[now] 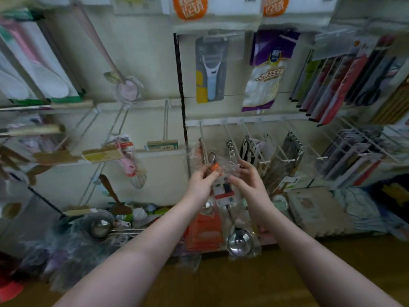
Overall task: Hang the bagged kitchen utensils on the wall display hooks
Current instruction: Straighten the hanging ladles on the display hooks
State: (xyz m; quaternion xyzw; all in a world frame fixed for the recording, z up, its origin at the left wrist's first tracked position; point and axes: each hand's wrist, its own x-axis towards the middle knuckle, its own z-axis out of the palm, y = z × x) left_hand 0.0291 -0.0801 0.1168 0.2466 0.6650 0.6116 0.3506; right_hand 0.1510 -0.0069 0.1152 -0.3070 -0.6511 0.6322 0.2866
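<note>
Nearest, the ladle [240, 241] hangs bowl-down inside its clear bag [223, 191], held up in front of the wall. Left hand [202, 185]: fingers pinched on the bag's top edge beside an orange tab. Right hand [247, 182]: fingers curled on the opposite top corner. The bag is not yet on any hook. Beyond, white wire hooks [287, 160] project from a rail, several already loaded.

Judged step: aligning the bag's top for hanging. The next move calls for raising its hanging hole to a hook tip and threading it on; the hole itself cannot be made out.
</note>
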